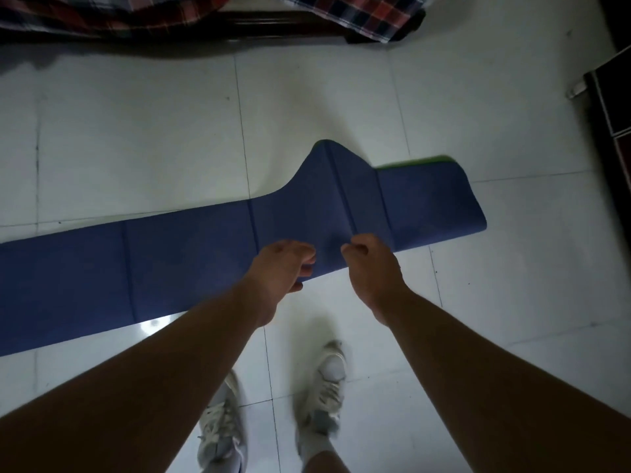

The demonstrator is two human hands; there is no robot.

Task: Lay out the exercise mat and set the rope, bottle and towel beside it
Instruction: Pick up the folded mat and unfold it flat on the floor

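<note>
A blue exercise mat (191, 254) with fold creases lies stretched across the white tiled floor from the left edge to the right. Near its right end one crease is raised into a hump, and a green underside shows at the far right corner. My left hand (285, 268) grips the mat's near edge just left of the hump. My right hand (370, 264) is closed on the near edge at the raised crease. The rope, bottle and towel are not in view.
A dark wooden bed frame (273, 23) with plaid bedding (358, 11) runs along the top. Dark furniture (611, 107) stands at the right edge. My two feet in white sneakers (324, 387) stand on the tiles just in front of the mat.
</note>
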